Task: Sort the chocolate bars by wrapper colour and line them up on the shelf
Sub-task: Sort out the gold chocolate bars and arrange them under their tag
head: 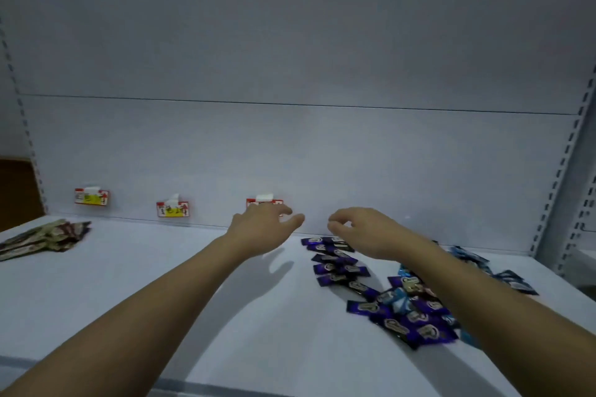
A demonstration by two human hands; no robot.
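Empty left hand (263,226) with fingers spread and right hand (361,229) with fingers loosely curled hover above purple chocolate bars (335,263) on the shelf (161,267), half-hiding a label (264,202).

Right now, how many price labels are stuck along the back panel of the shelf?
3: a red-and-yellow paper price label at far left, a second right of it, and a third partly hidden behind the left hand. Others may be hidden.

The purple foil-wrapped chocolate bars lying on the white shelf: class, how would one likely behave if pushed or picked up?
A purple foil-wrapped chocolate bar looks flat, so it probably slides rather than rolls on the smooth white shelf. Its small size suggests it is light. The glossy wrapper may be slippery, so a pinch probably suits.
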